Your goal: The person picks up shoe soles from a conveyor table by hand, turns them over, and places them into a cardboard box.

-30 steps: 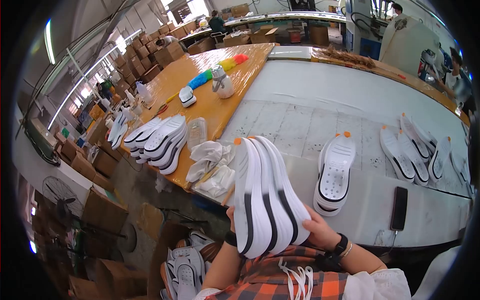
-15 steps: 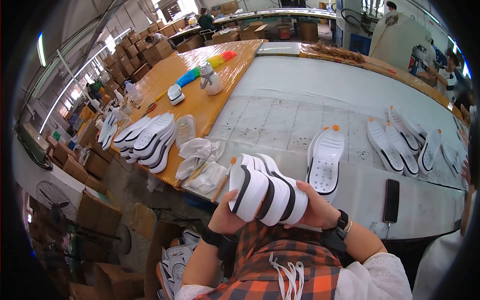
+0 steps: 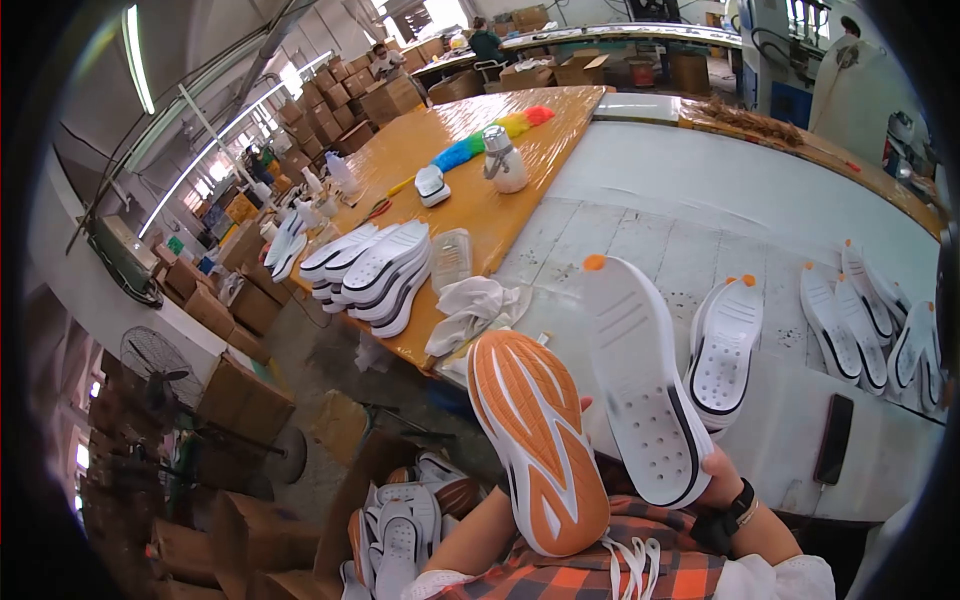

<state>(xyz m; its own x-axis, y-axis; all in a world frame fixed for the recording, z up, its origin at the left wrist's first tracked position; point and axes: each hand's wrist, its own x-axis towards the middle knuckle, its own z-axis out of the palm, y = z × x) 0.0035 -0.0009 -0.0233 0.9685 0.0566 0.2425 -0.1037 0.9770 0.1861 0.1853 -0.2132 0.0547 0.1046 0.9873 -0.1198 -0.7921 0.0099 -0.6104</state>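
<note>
In my left hand [image 3: 586,405] is a shoe sole [image 3: 535,440], its orange, grooved underside facing me. Most of that hand is hidden behind the sole; only a bit of finger shows at its edge. My right hand [image 3: 721,478] grips a white shoe sole [image 3: 640,370] near the heel, fingers closed round its edge. This one is tilted upright, showing its perforated inner face and an orange dot at the toe. The two soles are held side by side. Just beyond the right hand, a small stack of white soles [image 3: 725,350] lies on the table.
More white soles [image 3: 845,320] lie on the right, near a phone [image 3: 834,440]. Stacked soles [image 3: 385,265], a white cloth [image 3: 480,310] and a flask [image 3: 504,162] stand on the orange-brown table [image 3: 555,130]. Below left, a box holds loose soles [image 3: 400,540].
The stack of soles held between both hands has been parted, with soles now in each hand. An orange underside has turned into view. The camera view has swung left.
</note>
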